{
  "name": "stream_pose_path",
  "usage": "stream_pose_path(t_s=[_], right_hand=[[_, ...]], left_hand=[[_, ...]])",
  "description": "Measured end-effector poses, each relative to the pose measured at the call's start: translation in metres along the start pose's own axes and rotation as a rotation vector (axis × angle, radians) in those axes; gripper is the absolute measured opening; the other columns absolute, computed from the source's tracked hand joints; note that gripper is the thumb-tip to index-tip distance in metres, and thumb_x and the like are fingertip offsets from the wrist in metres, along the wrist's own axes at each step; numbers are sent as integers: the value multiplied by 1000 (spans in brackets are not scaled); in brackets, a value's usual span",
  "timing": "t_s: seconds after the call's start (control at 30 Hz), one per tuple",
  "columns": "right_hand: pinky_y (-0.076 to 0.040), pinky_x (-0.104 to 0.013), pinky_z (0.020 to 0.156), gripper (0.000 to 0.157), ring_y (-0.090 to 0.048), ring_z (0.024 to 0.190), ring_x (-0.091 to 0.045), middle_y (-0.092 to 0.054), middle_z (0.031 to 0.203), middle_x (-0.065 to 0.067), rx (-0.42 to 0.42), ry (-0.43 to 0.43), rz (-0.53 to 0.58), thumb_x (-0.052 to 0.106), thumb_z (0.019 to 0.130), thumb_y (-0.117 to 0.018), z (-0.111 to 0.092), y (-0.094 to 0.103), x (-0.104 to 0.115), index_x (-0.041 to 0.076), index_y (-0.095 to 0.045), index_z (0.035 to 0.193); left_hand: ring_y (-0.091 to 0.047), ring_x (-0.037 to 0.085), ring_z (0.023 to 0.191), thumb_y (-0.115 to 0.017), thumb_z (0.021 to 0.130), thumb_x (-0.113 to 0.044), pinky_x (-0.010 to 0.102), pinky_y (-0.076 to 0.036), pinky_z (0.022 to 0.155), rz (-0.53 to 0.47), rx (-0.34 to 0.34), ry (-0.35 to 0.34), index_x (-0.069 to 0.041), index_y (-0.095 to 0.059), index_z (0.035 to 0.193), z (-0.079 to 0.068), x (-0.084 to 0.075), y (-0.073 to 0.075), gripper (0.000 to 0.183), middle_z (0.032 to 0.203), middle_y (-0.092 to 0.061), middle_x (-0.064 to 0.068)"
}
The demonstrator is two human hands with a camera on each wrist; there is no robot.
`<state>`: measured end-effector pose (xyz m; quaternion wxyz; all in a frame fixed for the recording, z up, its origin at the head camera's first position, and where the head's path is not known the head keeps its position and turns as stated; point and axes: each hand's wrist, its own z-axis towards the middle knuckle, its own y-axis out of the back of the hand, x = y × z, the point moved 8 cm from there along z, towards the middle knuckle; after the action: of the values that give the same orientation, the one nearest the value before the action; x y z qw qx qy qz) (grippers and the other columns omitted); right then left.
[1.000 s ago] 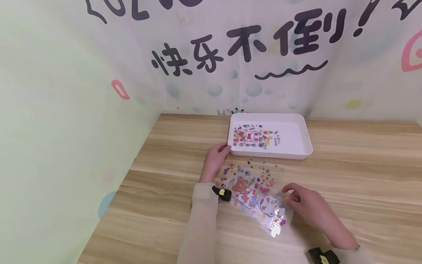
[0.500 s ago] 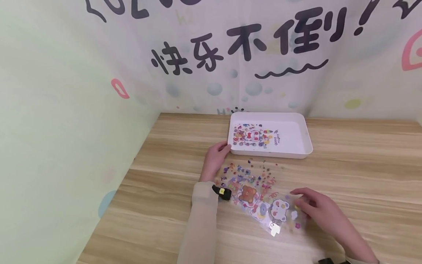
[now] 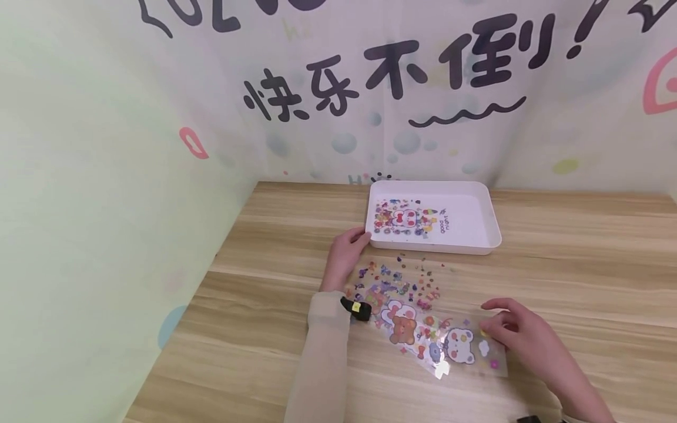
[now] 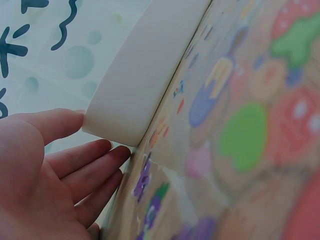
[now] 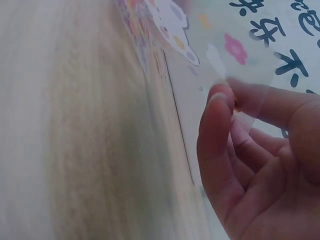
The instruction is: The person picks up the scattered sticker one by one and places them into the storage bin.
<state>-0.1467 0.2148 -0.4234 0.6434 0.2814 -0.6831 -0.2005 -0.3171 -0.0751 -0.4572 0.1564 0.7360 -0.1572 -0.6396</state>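
Observation:
A clear sticker sheet [image 3: 460,346] printed with bears and small shapes slants across the wooden table in the head view. My right hand [image 3: 520,332] pinches its right edge between thumb and forefinger. In the right wrist view, the thin film [image 5: 200,85] shows a pink flower and a white cloud beyond the fingertips. My left hand [image 3: 346,252] holds the near left corner of a white tray [image 3: 468,220]. The left wrist view shows thumb and fingers on either side of that corner, below the tray wall [image 4: 142,65]. Small stickers [image 3: 396,276] are spread on film before the tray.
Inside the tray lies a decorated sticker design [image 3: 406,218] with a bunny and "good night" lettering. Behind the wooden table [image 3: 582,252] hangs a patterned cloth [image 3: 328,147] with large black characters. A pale wall cloth [image 3: 106,235] borders the left side.
My right hand has moved right and slightly down, drawing the sticker sheet's pinched edge with it. The bear prints shift to the right. My left hand and the tray stay in place.

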Motion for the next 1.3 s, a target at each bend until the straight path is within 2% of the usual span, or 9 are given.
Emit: stream_pose_path(t_s=[0.2,0.33,0.43,0.53,0.73,0.97,1.1,1.3], right_hand=[[-45,-22,59,42,-58,73,-8,-59,86,-5,18,13,81,28,84,-61,1,-3,-5,6,-49,118],[-49,-23,64,58,-58,83,-11,-53,101,-11,93,-4,164,18,82,-65,0,-9,-7,8,-36,132],[-49,-23,65,69,-56,85,-12,-50,106,-12,121,-9,158,15,80,-67,-1,-12,-7,11,-29,137],[-48,-22,67,65,-58,81,-11,-55,99,-10,103,-17,124,20,80,-66,0,-12,-10,9,-32,135],[-49,-24,61,49,-59,70,-13,-60,86,-8,56,-118,148,34,84,-60,-2,-9,-19,1,-49,119],[-49,-28,51,44,-55,58,-15,-58,68,-6,66,-185,98,30,89,-53,-2,-8,-25,-1,-48,120],[-48,-28,50,41,-54,56,-15,-57,67,-6,54,-174,85,30,91,-50,-2,-4,-27,-2,-49,117],[-45,-28,46,43,-50,52,-15,-52,68,-8,20,-145,87,38,93,-43,-4,7,-28,0,-53,111]], left_hand=[[-50,10,108,-51,86,-48,31,-41,91,-2,1,6,-24,-57,119,0,0,-2,42,118,-57,-7],[-50,9,107,-51,85,-50,29,-41,90,0,-2,8,-25,-57,119,0,1,-3,43,117,-57,-7],[-50,8,107,-51,85,-50,29,-41,90,-8,0,9,-25,-56,120,0,2,-3,43,117,-57,-7],[-51,8,107,-51,85,-51,29,-42,89,-12,4,5,-25,-56,120,-1,2,-3,44,117,-57,-7],[-51,8,106,-51,84,-52,28,-42,89,-9,1,-4,-24,-57,119,-1,1,-3,45,117,-57,-8],[-51,9,108,-51,85,-51,29,-42,89,-24,3,9,-25,-56,119,-2,2,-3,43,117,-56,-8],[-50,8,108,-51,85,-50,29,-42,89,-34,5,21,-26,-56,119,-2,3,-2,42,118,-56,-8],[-52,10,106,-52,85,-48,30,-43,89,-26,-5,2,-24,-57,119,-2,1,-1,42,116,-57,-7]])
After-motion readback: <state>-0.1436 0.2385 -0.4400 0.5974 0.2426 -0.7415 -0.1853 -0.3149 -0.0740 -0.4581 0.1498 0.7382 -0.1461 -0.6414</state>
